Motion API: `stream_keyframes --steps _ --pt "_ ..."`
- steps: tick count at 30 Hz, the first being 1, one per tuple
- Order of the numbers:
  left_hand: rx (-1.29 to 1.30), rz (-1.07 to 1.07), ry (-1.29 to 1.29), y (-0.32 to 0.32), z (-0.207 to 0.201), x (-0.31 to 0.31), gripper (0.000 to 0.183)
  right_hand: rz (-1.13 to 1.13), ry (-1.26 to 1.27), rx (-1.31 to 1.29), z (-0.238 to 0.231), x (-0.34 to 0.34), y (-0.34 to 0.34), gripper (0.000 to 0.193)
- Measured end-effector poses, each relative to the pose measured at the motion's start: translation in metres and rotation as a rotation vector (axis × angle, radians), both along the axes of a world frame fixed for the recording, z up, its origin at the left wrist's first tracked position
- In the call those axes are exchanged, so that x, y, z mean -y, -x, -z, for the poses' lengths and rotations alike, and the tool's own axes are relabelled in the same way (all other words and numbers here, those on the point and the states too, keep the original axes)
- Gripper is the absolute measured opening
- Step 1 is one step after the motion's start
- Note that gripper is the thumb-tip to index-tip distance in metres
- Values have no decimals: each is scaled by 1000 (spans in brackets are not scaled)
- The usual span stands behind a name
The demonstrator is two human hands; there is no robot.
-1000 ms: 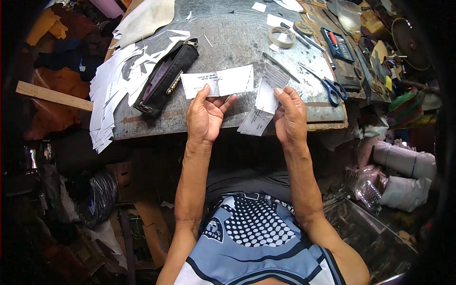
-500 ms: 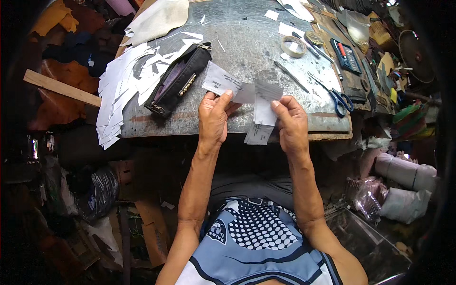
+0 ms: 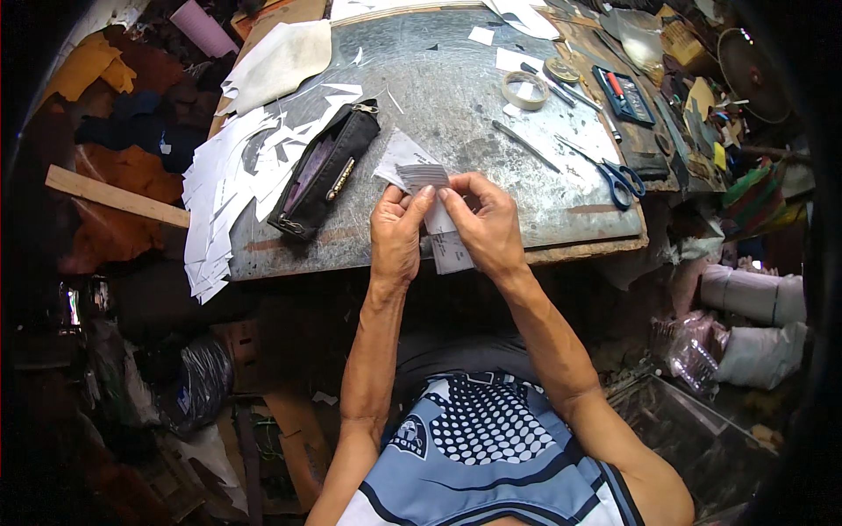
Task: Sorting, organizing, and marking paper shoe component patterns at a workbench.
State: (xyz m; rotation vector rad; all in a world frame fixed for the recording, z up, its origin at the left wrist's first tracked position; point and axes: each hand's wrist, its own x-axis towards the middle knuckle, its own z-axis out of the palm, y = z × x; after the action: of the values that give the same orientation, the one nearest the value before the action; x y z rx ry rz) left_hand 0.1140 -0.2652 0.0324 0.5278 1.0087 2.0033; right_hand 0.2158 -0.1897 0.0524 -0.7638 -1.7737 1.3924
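Note:
Between my two hands, above the near edge of the metal-topped table (image 3: 456, 88), are several small white paper pieces (image 3: 452, 252) with dark marks on them. My left hand (image 3: 399, 230) pinches them with its thumb on top; one corner sticks out beyond its fingers. My right hand (image 3: 485, 219) grips the same papers from the other side, thumb close to the left thumb. Part of the stack hangs below the hands. Just left of my left hand lies a black zippered pouch (image 3: 326, 171), its mouth gaping on a purple lining.
White paper scraps (image 3: 232, 188) spread over the table's left side, below a pale hide piece (image 3: 285, 61). To the right lie a tape roll (image 3: 524, 90), a grey pen-like rod (image 3: 526, 146), blue-handled scissors (image 3: 621, 184) and a black tool case (image 3: 624, 95). A wooden plank (image 3: 114, 195) juts in at left.
My right hand has moved left to meet my left hand, bringing its papers against the others. The papers, apart before, now overlap. The view has shifted slightly.

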Motion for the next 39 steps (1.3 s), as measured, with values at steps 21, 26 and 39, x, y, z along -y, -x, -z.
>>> stream_keyframes --steps 21,26,39 --pt "139 84 44 13 -1 -3 24 -83 223 -192 3 -5 -4 13" --pt "107 150 50 10 -5 -4 19 -91 213 -180 2 -4 -4 11" --pt "17 71 120 40 5 -18 22 245 -524 166 -4 -44 -66 15"
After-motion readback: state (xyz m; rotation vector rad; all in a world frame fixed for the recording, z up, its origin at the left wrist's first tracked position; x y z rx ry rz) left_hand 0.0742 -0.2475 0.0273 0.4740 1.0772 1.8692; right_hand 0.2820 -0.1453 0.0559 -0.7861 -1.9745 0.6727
